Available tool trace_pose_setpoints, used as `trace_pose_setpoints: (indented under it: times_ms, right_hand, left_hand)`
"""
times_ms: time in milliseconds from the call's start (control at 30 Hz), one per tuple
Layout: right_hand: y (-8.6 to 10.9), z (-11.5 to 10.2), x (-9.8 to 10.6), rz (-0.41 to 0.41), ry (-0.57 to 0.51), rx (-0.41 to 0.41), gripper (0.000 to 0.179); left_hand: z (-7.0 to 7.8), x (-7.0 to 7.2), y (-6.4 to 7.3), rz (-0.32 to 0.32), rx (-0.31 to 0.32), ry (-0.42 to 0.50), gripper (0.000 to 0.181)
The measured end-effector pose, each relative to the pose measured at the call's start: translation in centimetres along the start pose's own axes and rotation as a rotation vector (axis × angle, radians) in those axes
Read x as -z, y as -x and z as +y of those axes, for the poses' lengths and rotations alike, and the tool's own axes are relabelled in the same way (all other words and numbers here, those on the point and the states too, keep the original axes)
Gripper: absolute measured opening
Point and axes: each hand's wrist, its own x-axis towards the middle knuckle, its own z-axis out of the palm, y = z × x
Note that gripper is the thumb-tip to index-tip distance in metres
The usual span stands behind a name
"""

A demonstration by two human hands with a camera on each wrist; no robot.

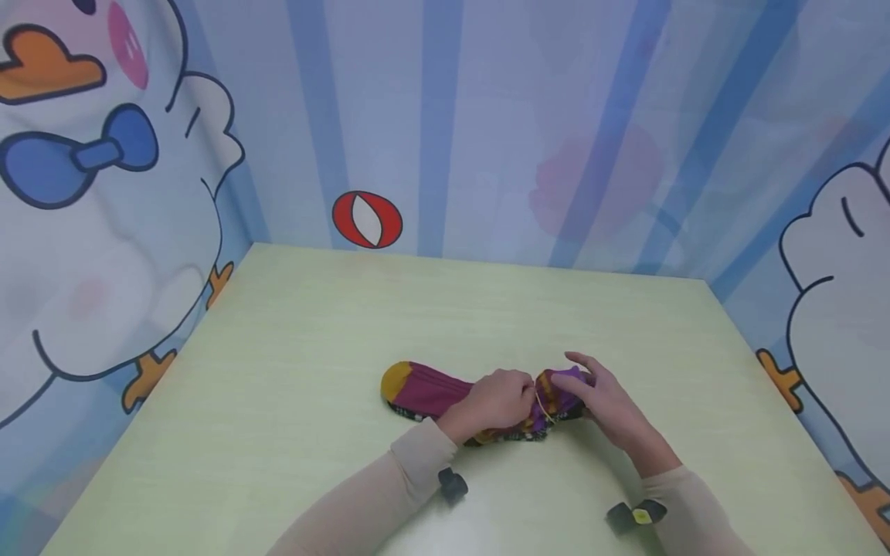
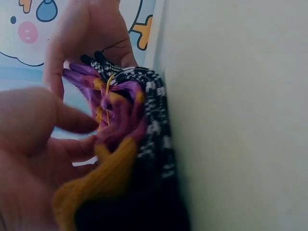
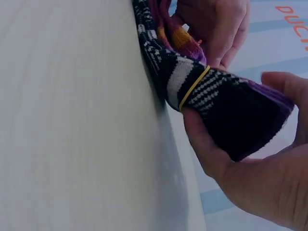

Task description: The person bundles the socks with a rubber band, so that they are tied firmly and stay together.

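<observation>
A bundle of socks (image 1: 431,390), maroon and purple with mustard toe and patches and a black-and-white patterned side, lies across the table. A thin yellow elastic band (image 3: 195,89) circles it near the cuff end. My left hand (image 1: 497,398) is over the middle of the bundle, thumb and fingers pinching the fabric beside the band. At the right, my right hand (image 1: 612,401) holds the dark cuff end (image 3: 245,120) between thumb and fingers. One right finger touches the band in the right wrist view. Part of the bundle is hidden under the left hand.
The pale table (image 1: 313,309) extends around the socks on all sides. A blue striped cloth backdrop (image 1: 487,116) with printed cartoon ducks stands behind and at both sides. Each wrist carries a small dark camera (image 1: 453,486).
</observation>
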Motion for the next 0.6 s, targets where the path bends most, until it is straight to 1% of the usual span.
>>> trace_pose_setpoints:
  times_ms: [67, 167, 267, 367, 433, 500, 533, 600]
  right_hand:
    - [0.1, -0.3, 0.2, -0.009, -0.074, -0.016, 0.077]
    - [0.2, -0.5, 0.5, -0.029, -0.142, -0.007, 0.074]
    - [0.2, -0.5, 0.7, -0.046, -0.19, 0.0, 0.074]
    - [0.2, -0.5, 0.8, -0.056, -0.23, -0.008, 0.075]
    - [0.3, -0.5, 0.7, -0.069, -0.258, -0.009, 0.074]
    - [0.3, -0.6, 0.7, -0.095, -0.295, -0.001, 0.072]
    - [0.3, -0.6, 0.7, -0.108, -0.323, 0.003, 0.071]
    - [0.4, -0.7, 0.7, -0.139, -0.371, 0.016, 0.066]
  left_hand:
    - [0.0, 0.4, 0.1, -0.029, -0.011, 0.056, 0.011]
    - [0.2, 0.9, 0.4, -0.086, -0.04, 0.109, 0.011]
    - [0.7, 1.0, 0.6, -0.137, -0.085, 0.111, 0.015]
    - [1.0, 0.8, 0.8, -0.167, -0.117, 0.123, 0.026]
    - [1.1, 0.4, 0.8, -0.155, -0.135, 0.133, 0.037]
    - [1.2, 0.0, 0.8, -0.125, -0.148, 0.145, 0.043]
    - [1.4, -0.2, 0.8, -0.103, -0.146, 0.142, 0.045]
    - [1.6, -0.5, 0.8, -0.045, -0.116, 0.132, 0.054]
